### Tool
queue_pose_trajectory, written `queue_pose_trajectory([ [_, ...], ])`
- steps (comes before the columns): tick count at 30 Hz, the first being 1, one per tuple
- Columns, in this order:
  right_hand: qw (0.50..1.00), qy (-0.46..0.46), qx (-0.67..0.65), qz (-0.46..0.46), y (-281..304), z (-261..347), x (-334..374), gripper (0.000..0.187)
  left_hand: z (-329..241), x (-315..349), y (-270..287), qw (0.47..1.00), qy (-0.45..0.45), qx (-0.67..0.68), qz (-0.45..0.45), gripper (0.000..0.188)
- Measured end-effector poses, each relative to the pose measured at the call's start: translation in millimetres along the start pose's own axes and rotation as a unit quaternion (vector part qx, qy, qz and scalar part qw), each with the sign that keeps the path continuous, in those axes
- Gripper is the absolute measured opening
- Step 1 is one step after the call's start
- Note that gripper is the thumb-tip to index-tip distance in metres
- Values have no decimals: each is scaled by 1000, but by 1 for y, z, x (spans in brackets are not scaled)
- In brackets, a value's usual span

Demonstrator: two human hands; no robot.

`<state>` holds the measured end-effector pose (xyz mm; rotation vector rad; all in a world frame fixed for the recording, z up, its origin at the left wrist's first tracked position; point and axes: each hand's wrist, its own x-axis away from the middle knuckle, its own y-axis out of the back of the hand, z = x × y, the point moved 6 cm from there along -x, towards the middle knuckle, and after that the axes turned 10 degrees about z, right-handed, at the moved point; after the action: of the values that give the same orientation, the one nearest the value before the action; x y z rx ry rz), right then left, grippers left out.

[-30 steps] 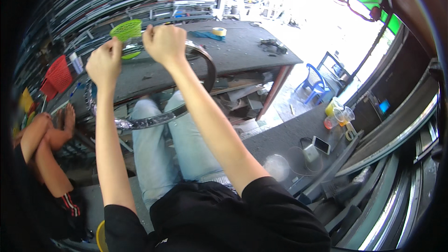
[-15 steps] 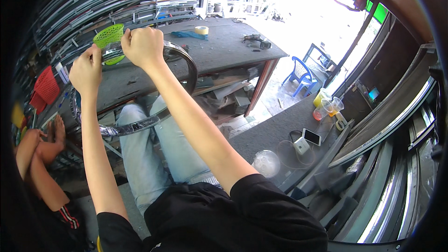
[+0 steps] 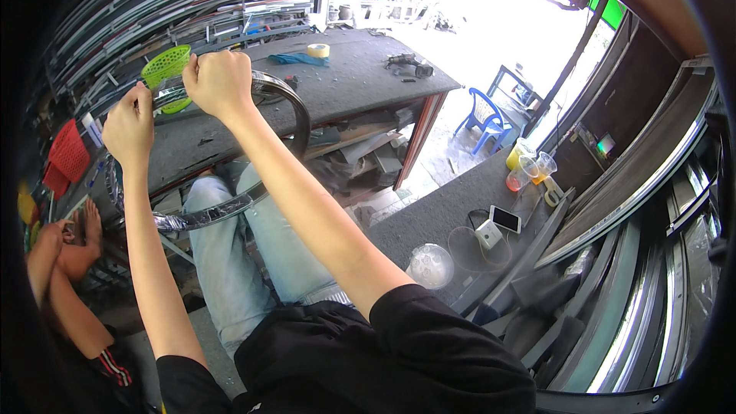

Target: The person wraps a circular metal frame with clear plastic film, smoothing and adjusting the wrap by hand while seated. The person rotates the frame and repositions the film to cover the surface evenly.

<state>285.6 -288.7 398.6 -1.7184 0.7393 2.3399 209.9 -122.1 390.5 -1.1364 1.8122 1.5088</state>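
A large dark ring (image 3: 297, 111), glossy as if covered in clear film, is held up over my thighs near the worktable's front edge. Its far rim is gripped by both fists, set a short way apart. My left hand (image 3: 129, 126) is closed round the rim's left part, thumb uppermost. Closed on the same rim farther right is my right hand (image 3: 220, 86), its back toward me. A stretch of shiny rim shows between the two fists. The ring's lower edge hangs in front of my knees; my forearms hide parts of it.
On the grey worktable (image 3: 353, 61) are a green basket (image 3: 167, 67), a tape roll (image 3: 318, 50), blue plastic and a power tool (image 3: 408, 65). A red basket (image 3: 69, 147) and another person's bare legs (image 3: 77, 284) are at left. Right, a bench bears a phone (image 3: 505, 219) and plastic cups (image 3: 521, 171).
The whole view has shifted slightly, so the scene sits a little farther left. Both fists keep their grip on the ring, with hardly any change in its pose.
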Motion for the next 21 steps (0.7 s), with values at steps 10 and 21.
queue_pose_trajectory([
  [10, 998, -30, 56, -1, 16, -7, 9, 42, -15, 3, 2, 1000, -6, -19, 12, 44],
  [21, 995, -87, 45, 26, 37, -54, 27, 37, -73, 10, 2, 989, -113, 45, -83, 30],
])
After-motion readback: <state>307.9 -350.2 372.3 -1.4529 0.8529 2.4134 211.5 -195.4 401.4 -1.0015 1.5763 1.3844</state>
